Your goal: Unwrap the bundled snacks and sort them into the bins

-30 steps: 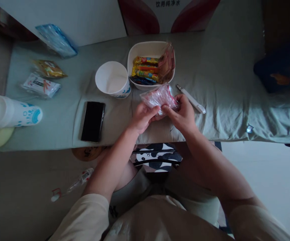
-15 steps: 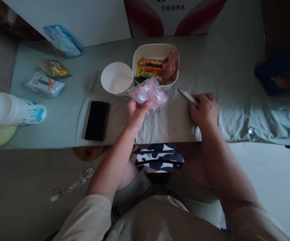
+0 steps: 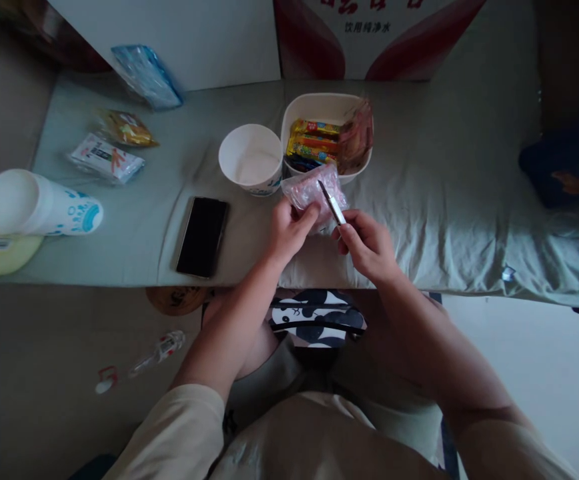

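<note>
Left hand [image 3: 288,232]: pink wrapped packet [image 3: 303,191] is pinched under the thumb, before the white tub [image 3: 314,103]; most fingers are hidden beneath.
Right hand [image 3: 368,245]: slim cutter [image 3: 336,209] is grasped, its tip seen over the packet; whether contact is made cannot be told.
Stacked cups [image 3: 64,207]: laid sideways; the yellow object [image 3: 7,259] behind them is cut off.
Paper bucket [image 3: 252,157]: stood upright, left of the tub.
Tub contents: yellow sticks [image 3: 314,140] are held; darker wrappers [image 3: 302,162] are barely made out.
Printed carton [image 3: 364,53]: cropped above.
</note>
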A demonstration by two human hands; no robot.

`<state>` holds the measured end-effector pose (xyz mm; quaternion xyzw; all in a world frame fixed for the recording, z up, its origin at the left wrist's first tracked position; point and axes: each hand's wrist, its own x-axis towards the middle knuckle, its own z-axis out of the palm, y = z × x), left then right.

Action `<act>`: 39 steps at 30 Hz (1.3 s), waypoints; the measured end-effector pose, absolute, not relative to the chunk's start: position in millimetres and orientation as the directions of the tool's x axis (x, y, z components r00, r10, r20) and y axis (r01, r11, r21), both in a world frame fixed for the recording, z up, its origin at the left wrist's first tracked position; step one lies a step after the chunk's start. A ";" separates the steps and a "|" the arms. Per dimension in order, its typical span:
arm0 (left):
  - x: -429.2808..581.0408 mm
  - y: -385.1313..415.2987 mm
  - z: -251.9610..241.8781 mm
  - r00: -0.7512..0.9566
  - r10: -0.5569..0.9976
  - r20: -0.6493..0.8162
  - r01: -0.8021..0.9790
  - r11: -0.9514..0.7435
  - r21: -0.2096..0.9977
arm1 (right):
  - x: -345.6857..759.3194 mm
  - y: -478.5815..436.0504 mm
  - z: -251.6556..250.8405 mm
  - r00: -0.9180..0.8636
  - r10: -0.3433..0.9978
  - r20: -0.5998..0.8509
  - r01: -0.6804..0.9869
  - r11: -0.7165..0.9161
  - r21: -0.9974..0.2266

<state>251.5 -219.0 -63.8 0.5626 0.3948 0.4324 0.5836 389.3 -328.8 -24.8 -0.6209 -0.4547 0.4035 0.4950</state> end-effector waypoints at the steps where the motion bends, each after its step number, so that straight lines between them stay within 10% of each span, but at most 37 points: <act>1: 252.0 -219.7 -63.3 0.314 0.949 0.020 -0.053 -0.004 0.999 | 391.0 -328.4 -26.4 0.258 0.964 -0.057 0.177 -0.105 -0.979; 39: 247.6 -215.9 -62.9 0.222 0.971 0.093 -0.039 -0.086 0.996 | 408.7 -330.4 -24.7 0.092 0.969 -0.229 0.345 -0.246 -0.906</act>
